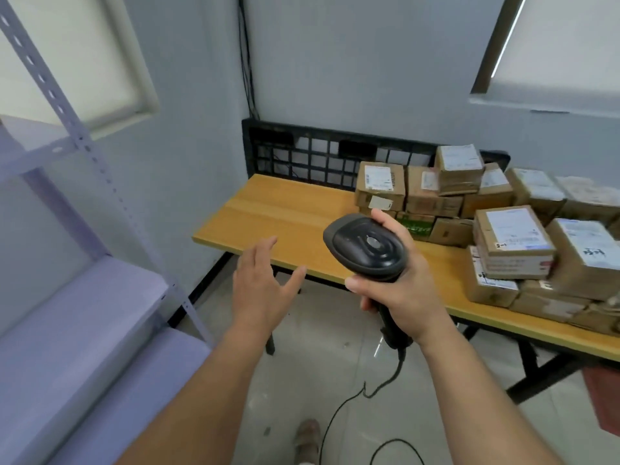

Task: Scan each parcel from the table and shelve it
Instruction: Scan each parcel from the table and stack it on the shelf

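- Right hand [402, 297]: mine, fingers curled round the handle of the scanner, thumb lying along the near rim of its head; held above the front edge of the table.
- Scanner [369, 245]: black, handheld, with its rounded head tilted up and back towards me and its handle running down through my fist.
- Cable [339, 414]: black, hung from the foot of the scanner handle and trailed in loops over the tiled floor.
- Left hand [261, 286]: mine, held nothing; fingers straight and spread, thumb apart, back of the hand towards me, in the air just off the table's front-left corner.
- Table [275, 209]: wooden top on black legs, standing in the corner of the room.
- Parcels [469, 209]: brown cardboard boxes with white labels, heaped two and three high over the right part of the table, from its back edge to its front edge. None was in either hand.
- Top parcel, front heap [513, 238]: label upwards, with handwriting at its near edge, too blurred to read.
- Grid panel [302, 156]: black, upright along the table's back edge.
- Shelving unit [100, 297]: pale metal, with a perforated upright, standing left of the table and well apart from the parcels.
- Shoe [307, 437]: on the floor, beside the cable.
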A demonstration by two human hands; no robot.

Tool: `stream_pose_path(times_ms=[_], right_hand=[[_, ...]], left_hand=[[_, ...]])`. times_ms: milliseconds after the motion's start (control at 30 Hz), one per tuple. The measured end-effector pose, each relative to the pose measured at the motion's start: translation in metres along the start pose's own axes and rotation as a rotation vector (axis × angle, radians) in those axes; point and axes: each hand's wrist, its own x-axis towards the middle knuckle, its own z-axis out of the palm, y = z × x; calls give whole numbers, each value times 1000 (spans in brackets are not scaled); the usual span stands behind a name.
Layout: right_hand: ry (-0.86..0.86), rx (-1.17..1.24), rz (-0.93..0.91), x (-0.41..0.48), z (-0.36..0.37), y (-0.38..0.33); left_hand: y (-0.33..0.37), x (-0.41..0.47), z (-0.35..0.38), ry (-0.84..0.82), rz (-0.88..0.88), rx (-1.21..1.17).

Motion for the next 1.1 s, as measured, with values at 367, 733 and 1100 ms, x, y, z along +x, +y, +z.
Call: stream_pose_path(times_ms=[367,733,1100], right_hand=[[227,-111,84,101,-79,36],[354,-137,191,224,-120,99],[437,-144,406,284,-142,160]], left_hand=[[35,125,99,-251,40,-74],[33,268,196,-501,-35,-121],[31,337,265,-883,-166,-341]])
